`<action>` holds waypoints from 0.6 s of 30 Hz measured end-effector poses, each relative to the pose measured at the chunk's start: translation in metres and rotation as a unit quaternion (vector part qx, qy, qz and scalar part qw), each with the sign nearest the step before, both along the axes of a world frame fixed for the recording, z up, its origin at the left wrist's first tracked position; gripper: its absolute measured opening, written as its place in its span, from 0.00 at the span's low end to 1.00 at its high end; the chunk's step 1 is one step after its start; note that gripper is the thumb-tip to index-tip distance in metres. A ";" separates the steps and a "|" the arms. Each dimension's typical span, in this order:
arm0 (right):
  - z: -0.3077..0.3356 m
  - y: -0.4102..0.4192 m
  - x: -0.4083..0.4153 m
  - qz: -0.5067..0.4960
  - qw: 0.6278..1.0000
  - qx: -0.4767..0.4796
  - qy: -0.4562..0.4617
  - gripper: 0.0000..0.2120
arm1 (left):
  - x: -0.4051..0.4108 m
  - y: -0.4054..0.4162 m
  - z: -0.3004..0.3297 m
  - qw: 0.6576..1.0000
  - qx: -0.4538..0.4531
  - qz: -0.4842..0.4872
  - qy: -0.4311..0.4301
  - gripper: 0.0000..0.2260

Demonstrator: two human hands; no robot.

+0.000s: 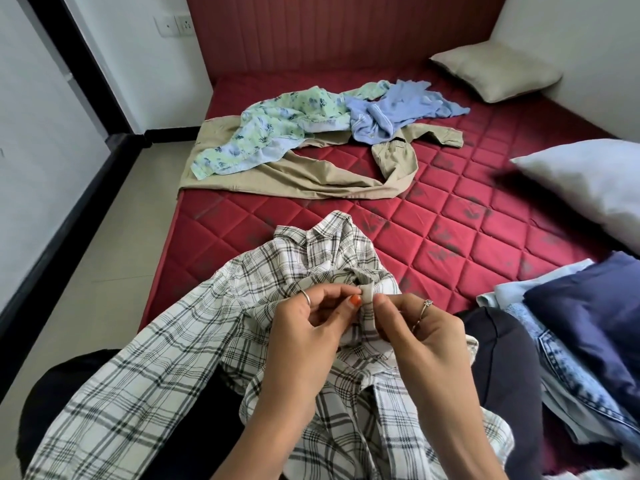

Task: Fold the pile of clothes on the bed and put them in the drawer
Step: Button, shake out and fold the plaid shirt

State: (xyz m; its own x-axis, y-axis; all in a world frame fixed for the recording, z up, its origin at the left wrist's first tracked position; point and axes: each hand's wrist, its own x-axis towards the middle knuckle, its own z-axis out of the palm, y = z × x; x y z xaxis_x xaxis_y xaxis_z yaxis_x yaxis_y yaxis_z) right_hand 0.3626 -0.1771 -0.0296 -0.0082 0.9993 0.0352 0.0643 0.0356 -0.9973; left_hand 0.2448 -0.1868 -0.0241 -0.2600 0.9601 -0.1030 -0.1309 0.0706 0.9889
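Note:
A white and black plaid shirt (166,358) lies crumpled across my lap at the near edge of the red quilted bed (450,244). My left hand (311,327) and my right hand (422,337) meet at the shirt's front, and both pinch a small fold of its fabric between thumb and fingers. Farther up the bed lies a loose pile: a green floral garment (270,129), a light blue garment (391,109) and khaki trousers (311,178) spread beneath them. No drawer is in view.
At the right edge lie stacked clothes, with a navy piece (595,323) over blue denim (568,368). A white pillow (588,185) sits at the right and a beige pillow (495,71) by the headboard. Tiled floor (114,244) and a white wall run along the left.

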 end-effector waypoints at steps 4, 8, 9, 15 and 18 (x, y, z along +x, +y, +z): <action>0.000 0.001 -0.001 0.014 0.997 -0.033 0.069 0.13 | -0.004 -0.001 -0.003 1.000 -0.009 0.004 0.007 0.05; -0.002 0.003 -0.002 0.032 0.993 -0.056 0.098 0.08 | -0.005 0.000 -0.003 1.000 -0.004 0.001 0.021 0.03; -0.002 0.003 -0.002 0.037 0.993 -0.059 0.099 0.07 | -0.005 0.001 -0.002 1.000 -0.001 0.001 0.020 0.03; -0.004 0.005 -0.003 0.050 0.992 -0.067 0.098 0.04 | -0.007 0.001 -0.005 1.000 0.003 0.009 0.024 0.04; -0.003 0.007 -0.004 0.053 0.993 -0.073 0.083 0.04 | -0.009 0.001 -0.004 1.000 -0.003 0.004 0.028 0.04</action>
